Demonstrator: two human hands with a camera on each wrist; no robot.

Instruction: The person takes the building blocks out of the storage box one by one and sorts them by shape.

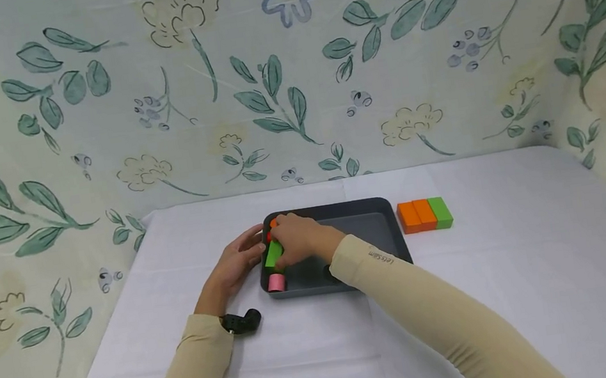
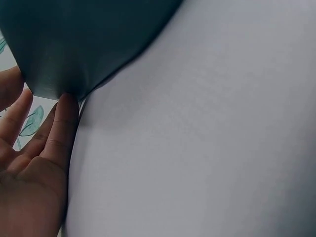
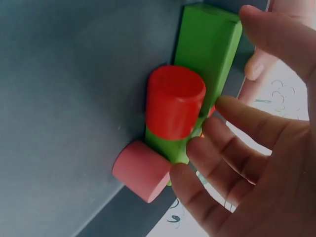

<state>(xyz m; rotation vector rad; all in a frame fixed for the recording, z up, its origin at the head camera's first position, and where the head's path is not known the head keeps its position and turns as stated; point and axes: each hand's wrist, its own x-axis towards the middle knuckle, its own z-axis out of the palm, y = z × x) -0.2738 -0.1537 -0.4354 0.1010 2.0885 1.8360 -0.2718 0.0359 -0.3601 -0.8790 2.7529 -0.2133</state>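
Note:
At the left end of a dark grey tray (image 1: 363, 224), my right hand (image 1: 303, 239) grips a long green block (image 3: 207, 47) between thumb and index finger. The thumb sits at its near end. A red cylinder (image 3: 175, 103) stands beside that block, with a pinkish cylinder (image 3: 141, 171) and more green (image 3: 170, 152) close by. Nearer me inside the tray is a pink cylinder (image 1: 276, 282). My left hand (image 1: 237, 264) has its fingers spread against the tray's outer left wall (image 2: 54, 59), holding no block.
Two orange blocks (image 1: 417, 216) and a green block (image 1: 441, 213) stand in a row right of the tray. A black wrist device (image 1: 242, 322) sits on my left wrist. The white-covered table (image 1: 517, 262) ends at a floral cloth (image 1: 278, 95).

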